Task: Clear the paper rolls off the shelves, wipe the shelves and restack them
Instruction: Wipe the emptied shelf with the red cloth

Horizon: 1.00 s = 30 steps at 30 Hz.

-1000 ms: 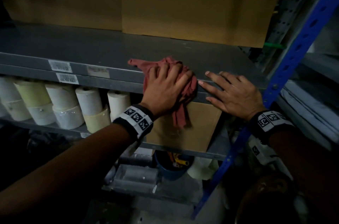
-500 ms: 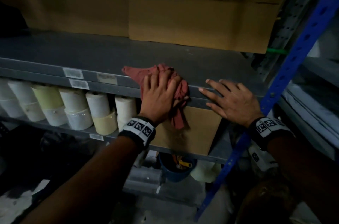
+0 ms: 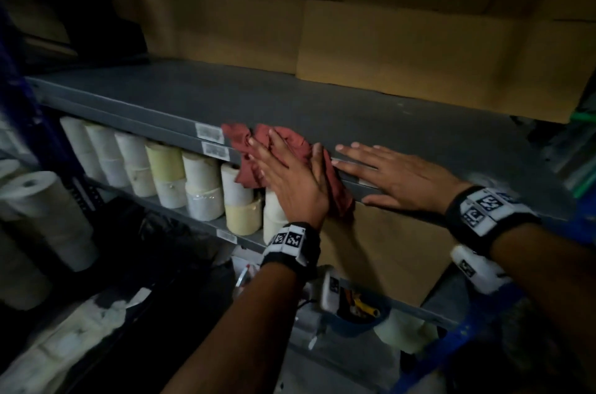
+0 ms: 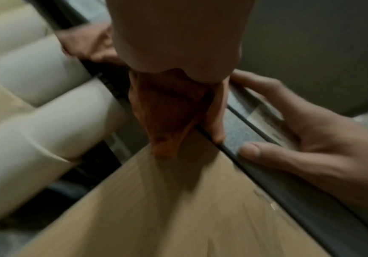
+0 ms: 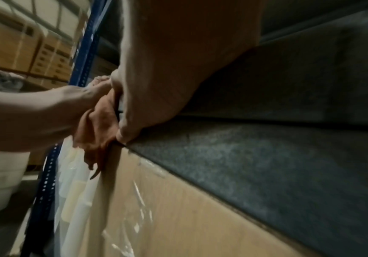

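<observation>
The crumpled red cloth (image 3: 283, 151) is pressed flat on the front edge of the grey metal shelf (image 3: 403, 122) under the open left hand (image 3: 290, 177), nothing is held by the flat right hand (image 3: 396, 177) just beside it, and the cloth could be dropped, because its loose end hangs below the palm.

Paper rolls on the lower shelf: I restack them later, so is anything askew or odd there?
Nothing stands out. The paper rolls stand upright, stacked two high in a row beside a cardboard box.
</observation>
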### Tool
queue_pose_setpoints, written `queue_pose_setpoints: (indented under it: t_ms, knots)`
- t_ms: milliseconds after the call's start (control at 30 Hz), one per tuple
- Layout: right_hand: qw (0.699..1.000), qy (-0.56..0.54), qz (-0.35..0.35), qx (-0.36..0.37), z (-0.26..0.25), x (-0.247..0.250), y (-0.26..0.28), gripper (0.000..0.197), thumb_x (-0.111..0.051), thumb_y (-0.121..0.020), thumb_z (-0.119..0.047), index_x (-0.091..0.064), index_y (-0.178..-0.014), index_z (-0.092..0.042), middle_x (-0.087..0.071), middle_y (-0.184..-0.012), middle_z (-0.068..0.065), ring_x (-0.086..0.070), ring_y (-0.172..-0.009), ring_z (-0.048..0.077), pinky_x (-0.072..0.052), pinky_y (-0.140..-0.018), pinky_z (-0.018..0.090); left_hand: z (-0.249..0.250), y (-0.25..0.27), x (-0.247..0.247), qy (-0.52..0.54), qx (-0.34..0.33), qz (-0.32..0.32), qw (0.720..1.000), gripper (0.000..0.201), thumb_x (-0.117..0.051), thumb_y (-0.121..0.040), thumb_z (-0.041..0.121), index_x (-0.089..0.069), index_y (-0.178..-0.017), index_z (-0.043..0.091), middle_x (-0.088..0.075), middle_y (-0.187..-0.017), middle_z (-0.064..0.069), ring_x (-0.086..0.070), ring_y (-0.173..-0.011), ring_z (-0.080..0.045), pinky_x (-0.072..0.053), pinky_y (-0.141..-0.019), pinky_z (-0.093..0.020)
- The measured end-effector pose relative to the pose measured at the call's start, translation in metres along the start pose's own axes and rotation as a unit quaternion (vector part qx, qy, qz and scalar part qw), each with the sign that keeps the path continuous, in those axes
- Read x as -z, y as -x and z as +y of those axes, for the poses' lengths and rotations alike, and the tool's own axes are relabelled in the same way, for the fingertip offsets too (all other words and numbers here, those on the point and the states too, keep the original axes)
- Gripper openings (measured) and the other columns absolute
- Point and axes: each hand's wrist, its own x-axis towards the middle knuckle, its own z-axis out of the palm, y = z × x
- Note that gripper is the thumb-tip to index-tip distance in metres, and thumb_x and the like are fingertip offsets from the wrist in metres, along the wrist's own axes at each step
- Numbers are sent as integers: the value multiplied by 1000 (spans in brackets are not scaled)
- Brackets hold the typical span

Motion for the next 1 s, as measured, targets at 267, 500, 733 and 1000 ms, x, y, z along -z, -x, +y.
queue_pose_setpoints:
  t_ms: [267,500,733,1000]
  knots:
    - [999,-34,14,-7,0,0,3,87,-49,-101,-55,6,-166,-36,10,-174,-8,-6,-161,20,-20,-129,45,-20,-87,3,132,200,124,963,92,-43,-98,56,-1,-168,16,12,-173,-21,-1,-158,-43,-1,-128,-50]
    - [996,-87,7,-27,-3,2,3,93,-64,-98,-47,0,-166,-39,8,-173,-17,-2,-160,11,-15,-130,40,28,50,-29,184,107,-22,977,82,-36,-111,47,17,-165,15,38,-167,-4,44,-147,-13,26,-120,-25]
    - [997,-65,23,-22,-1,-2,3,91,-59,-98,-54,-3,-166,-34,6,-174,-12,-7,-160,15,-18,-128,39,-12,-61,4,136,201,75,967,83,-41,-110,46,8,-166,9,17,-171,-23,10,-158,-41,11,-127,-42]
    - [996,-76,22,-29,-4,1,4,96,-69,-96,-46,-6,-167,-31,-2,-175,-10,-9,-161,15,-22,-129,44,36,3,-14,141,137,-27,980,83,-39,-107,45,10,-167,15,32,-168,-17,8,-157,-46,3,-127,-52]
